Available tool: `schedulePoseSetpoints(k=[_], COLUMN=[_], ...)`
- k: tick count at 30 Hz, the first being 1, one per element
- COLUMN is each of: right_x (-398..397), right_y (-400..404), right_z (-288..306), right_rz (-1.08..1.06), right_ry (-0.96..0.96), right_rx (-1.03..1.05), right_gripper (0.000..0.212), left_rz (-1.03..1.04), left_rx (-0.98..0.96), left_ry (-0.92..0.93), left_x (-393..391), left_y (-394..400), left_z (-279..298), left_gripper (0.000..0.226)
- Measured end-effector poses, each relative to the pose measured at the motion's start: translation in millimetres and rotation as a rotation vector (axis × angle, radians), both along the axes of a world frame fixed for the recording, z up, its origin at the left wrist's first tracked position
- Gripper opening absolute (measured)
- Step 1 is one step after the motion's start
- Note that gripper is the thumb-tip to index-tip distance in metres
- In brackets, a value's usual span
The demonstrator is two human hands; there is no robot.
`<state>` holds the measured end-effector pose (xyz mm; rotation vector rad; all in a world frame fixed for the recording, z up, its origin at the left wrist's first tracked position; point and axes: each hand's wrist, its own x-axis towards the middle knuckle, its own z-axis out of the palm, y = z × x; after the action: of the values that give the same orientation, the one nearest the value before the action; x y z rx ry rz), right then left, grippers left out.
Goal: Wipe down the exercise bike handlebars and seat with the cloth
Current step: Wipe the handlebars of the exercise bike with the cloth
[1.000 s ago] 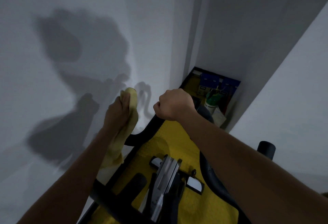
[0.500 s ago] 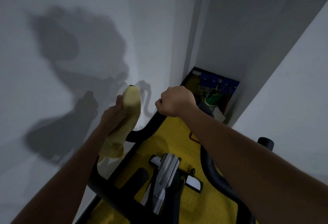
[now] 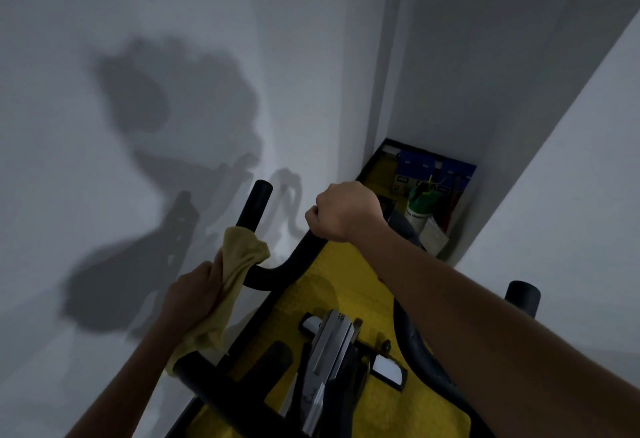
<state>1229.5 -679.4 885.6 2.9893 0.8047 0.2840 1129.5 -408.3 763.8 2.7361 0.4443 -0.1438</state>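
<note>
The bike's black handlebar (image 3: 277, 269) curves across the middle of the view, its left horn (image 3: 255, 207) pointing up with a bare tip. My left hand (image 3: 194, 299) grips a yellow cloth (image 3: 239, 257) wrapped round the lower part of that horn. My right hand (image 3: 343, 210) is curled in a fist round the front loop of the handlebar. The right horn's tip (image 3: 522, 293) shows past my right forearm. A silver and black stem (image 3: 325, 361) stands below the bars. The seat is out of view.
A white wall stands close on the left, and another white surface rises on the right. A yellow mat (image 3: 332, 285) with a black edge lies under the bike. In the far corner sit a blue box (image 3: 433, 169) and a white bottle with a green top (image 3: 420, 207).
My left hand slid the cloth down from the tip of the left horn towards its base, baring the tip. My right hand kept its grip on the front loop.
</note>
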Motion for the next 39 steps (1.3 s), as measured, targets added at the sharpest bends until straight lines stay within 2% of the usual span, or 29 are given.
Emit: schedulePoseSetpoints(k=[2, 7, 10, 12, 16, 20, 23, 25, 28, 30, 35, 39], right_x=[1, 3, 3, 3, 3, 3, 3, 2, 2, 1, 0, 1], right_y=[2, 4, 3, 2, -1, -2, -3, -2, -2, -2, -2, -1], right_z=[0, 0, 1, 3, 4, 4, 4, 4, 4, 3, 3, 0], right_rz=[-0.012, -0.022, -0.023, -0.022, -0.007, -0.001, 0.005, 0.008, 0.004, -0.003, -0.010, -0.007], right_ry=[0.009, 0.022, 0.023, 0.022, 0.018, 0.013, 0.013, 0.011, 0.007, 0.014, 0.010, 0.009], right_rx=[-0.001, -0.014, -0.013, -0.004, 0.008, 0.015, 0.016, 0.015, 0.024, 0.027, 0.021, 0.011], right_gripper=[0.049, 0.046, 0.046, 0.046, 0.046, 0.048, 0.049, 0.050, 0.050, 0.049, 0.049, 0.049], left_rz=[0.094, 0.086, 0.114, 0.090, 0.069, 0.114, 0.076, 0.065, 0.079, 0.059, -0.047, -0.073], left_rx=[-0.153, -0.347, -0.491, -0.504, -0.508, -0.486, -0.402, -0.278, -0.285, -0.213, 0.060, 0.048], left_ry=[-0.023, -0.169, -0.316, -0.397, -0.399, -0.372, -0.291, -0.213, -0.121, -0.056, 0.065, 0.056], left_x=[4, 39, 64, 85, 121, 124, 102, 85, 65, 53, 19, 5], left_y=[-4, -24, -44, -56, -67, -64, -50, -35, -22, -18, -1, 2], left_z=[4, 16, 30, 42, 60, 52, 37, 24, 18, 14, 12, 3], left_gripper=[0.056, 0.063, 0.065, 0.065, 0.071, 0.074, 0.064, 0.060, 0.083, 0.088, 0.063, 0.064])
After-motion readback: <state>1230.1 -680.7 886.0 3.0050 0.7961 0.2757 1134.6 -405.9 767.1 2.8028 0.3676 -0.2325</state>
